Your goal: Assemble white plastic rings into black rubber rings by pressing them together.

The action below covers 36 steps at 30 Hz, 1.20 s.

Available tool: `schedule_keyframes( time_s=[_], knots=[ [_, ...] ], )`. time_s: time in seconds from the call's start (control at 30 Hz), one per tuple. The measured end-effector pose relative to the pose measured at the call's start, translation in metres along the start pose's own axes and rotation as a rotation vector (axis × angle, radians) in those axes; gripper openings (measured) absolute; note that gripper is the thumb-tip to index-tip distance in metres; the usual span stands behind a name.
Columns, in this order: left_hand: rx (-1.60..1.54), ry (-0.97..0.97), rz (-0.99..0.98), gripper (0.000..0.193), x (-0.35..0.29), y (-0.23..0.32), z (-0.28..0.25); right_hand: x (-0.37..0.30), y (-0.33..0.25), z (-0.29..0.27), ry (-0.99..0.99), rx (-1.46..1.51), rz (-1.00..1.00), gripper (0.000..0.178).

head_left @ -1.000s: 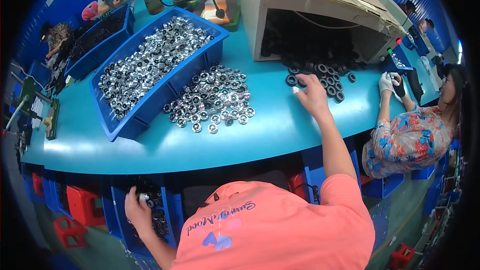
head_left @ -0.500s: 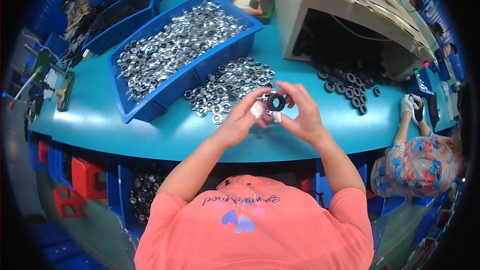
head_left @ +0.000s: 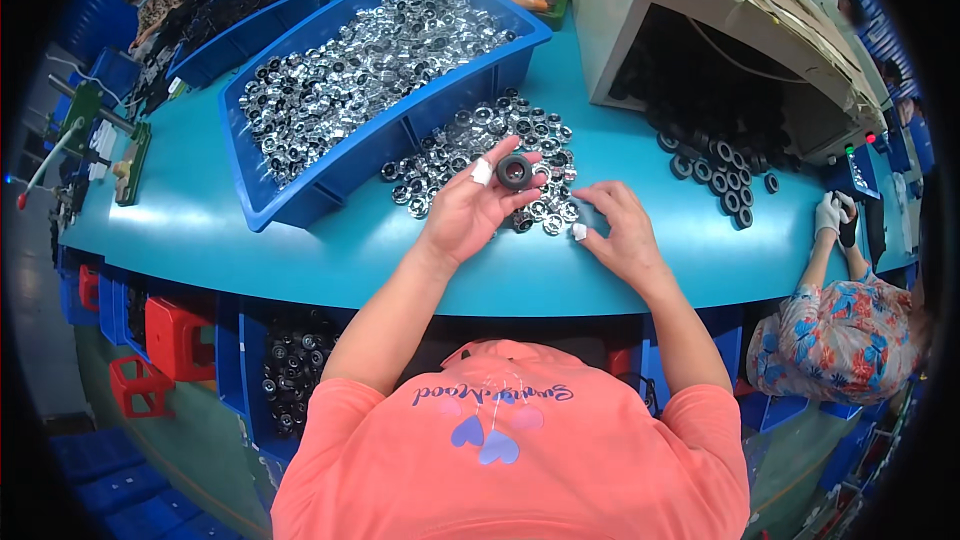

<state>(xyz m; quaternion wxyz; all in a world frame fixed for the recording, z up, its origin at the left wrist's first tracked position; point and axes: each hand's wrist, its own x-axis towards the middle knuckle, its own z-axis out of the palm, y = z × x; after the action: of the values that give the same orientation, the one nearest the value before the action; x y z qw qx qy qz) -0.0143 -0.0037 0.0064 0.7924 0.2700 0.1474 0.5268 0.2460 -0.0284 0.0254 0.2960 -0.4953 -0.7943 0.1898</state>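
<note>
My left hand (head_left: 470,208) is turned palm up over the pile, a black tyre-like ring (head_left: 515,172) held at its fingers. White wrapping covers part of one finger. To its right, my right hand (head_left: 622,233) has its thumb and fingers apart, with nothing visible between them. A white cover sits on its thumb. Its fingertips are beside the loose pile of shiny silver wheel-like parts (head_left: 450,162), some with dark centres. Whether the ring has a silver part inside it, I cannot make out.
A large blue bin (head_left: 330,168) full of silver parts stands behind the pile. Black rings (head_left: 719,181) spill from a pale open-fronted box (head_left: 625,15) at right. A co-worker's gloved hands (head_left: 832,212) are at far right. A green hand press (head_left: 130,165) stands left.
My hands have drawn apart. The left now holds the black ring on its upturned fingers, slightly left of before; the right has moved away rightward and slightly down, off the ring.
</note>
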Motion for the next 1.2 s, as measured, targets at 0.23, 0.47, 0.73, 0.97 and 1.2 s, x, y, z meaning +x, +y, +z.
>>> schedule_keyframes(
  time_s=[0.23, 0.47, 0.73, 0.97, 1.2],
  knots=[
    [-0.02, -0.007, 0.008, 0.059, -0.004, 0.004, -0.002, 0.001, 0.005, 0.006, -0.05, -0.143, -0.036, 0.041],
    [0.008, -0.021, 0.017, 0.061, -0.007, 0.003, -0.006, 0.015, -0.003, -0.005, -0.033, 0.223, 0.11, 0.034],
    [0.314, 0.15, 0.191, 0.066, -0.006, 0.001, -0.004, 0.066, -0.033, 0.002, -0.043, 0.592, 0.038, 0.035],
    [1.158, 0.385, 0.547, 0.053, -0.006, -0.003, 0.003, 0.069, -0.014, 0.033, 0.094, 0.732, 0.056, 0.039],
    [1.375, 0.443, 0.624, 0.046, -0.009, -0.002, 0.014, 0.065, -0.013, 0.038, 0.11, 0.49, -0.068, 0.04]
  ],
)
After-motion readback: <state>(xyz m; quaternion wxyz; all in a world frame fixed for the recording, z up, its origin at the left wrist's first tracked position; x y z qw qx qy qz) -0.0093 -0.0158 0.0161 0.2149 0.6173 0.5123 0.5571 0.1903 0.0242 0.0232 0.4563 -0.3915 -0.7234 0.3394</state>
